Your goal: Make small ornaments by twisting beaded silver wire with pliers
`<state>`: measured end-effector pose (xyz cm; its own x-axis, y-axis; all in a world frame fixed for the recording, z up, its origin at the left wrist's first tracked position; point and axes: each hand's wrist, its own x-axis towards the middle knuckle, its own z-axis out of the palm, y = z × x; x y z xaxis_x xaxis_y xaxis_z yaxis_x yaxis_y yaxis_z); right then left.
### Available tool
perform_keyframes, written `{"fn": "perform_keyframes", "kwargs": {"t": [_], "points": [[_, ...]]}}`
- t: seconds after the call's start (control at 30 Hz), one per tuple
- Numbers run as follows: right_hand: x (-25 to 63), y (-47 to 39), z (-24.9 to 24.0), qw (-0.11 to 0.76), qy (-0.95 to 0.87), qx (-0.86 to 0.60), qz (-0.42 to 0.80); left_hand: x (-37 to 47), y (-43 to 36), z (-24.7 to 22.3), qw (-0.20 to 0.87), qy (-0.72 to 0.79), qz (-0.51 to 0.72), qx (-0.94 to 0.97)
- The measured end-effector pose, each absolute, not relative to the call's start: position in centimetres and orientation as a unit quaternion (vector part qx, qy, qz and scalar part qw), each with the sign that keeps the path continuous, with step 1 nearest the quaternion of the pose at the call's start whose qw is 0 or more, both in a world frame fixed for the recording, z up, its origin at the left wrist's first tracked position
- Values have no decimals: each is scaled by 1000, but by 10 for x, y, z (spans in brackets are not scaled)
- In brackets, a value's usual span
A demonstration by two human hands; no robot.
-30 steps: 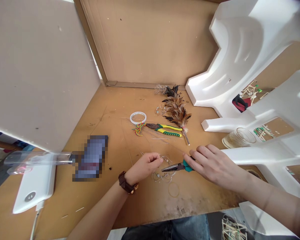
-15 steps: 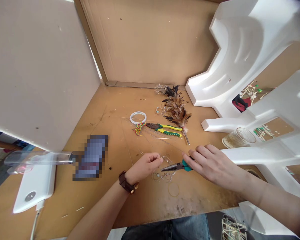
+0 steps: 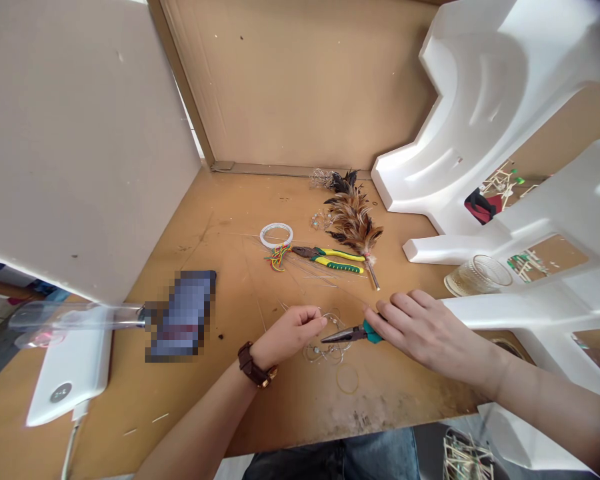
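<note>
My right hand (image 3: 413, 328) is closed around the teal handles of needle-nose pliers (image 3: 345, 335), whose dark jaws point left. Just left of the jaw tip, my left hand (image 3: 300, 328) is closed in a pinch; whatever lies between the fingertips is too small to make out. A tangle of thin wire (image 3: 330, 355) with small beads lies on the table under the pliers and fingertips. A yellowish ring (image 3: 347, 379) rests nearer the front edge. Beyond the hands are yellow-green pliers (image 3: 337, 261), a bundle of colored strings (image 3: 279, 257) and a white tape roll (image 3: 276, 235).
A brown feather bunch (image 3: 353, 213) lies behind the yellow-green pliers. On the right stand white molded foam (image 3: 480, 100) and a glass (image 3: 477, 275). A blurred phone (image 3: 183, 317) and a white power bank (image 3: 70, 373) with a cable occupy the left. Cardboard (image 3: 300, 80) closes the back.
</note>
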<state>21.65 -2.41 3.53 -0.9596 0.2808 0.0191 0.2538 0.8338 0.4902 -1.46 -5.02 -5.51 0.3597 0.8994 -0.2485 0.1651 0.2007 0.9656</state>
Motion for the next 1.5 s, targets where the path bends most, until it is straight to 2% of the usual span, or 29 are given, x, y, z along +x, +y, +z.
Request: {"fn": "perform_keyframes", "kwargs": {"t": [0.3,0.43,0.6,0.83,0.9,1.0,1.1,1.5], "points": [[216,-24,33,23,963,150,225,-12,-50,-63,564,495,309,585],[215,-25,30,37,963,248,101,-11,-51,-64,507,504,337,613],[213,-30,24,108,905,399,-100,-11,-54,-64,389,502,350,689],[227,-27,7,21,875,447,-183,-14,-51,-65,350,517,322,712],[235,-21,-1,18,868,465,-175,-15,-50,-65,364,513,324,707],[243,-15,-18,28,870,487,-75,-16,-50,-65,396,501,336,692],[247,-12,-37,48,874,482,-29,-18,-50,-63,417,504,356,667],[241,-10,-63,-25,890,455,-5,-15,-50,-63,433,532,388,615]]}}
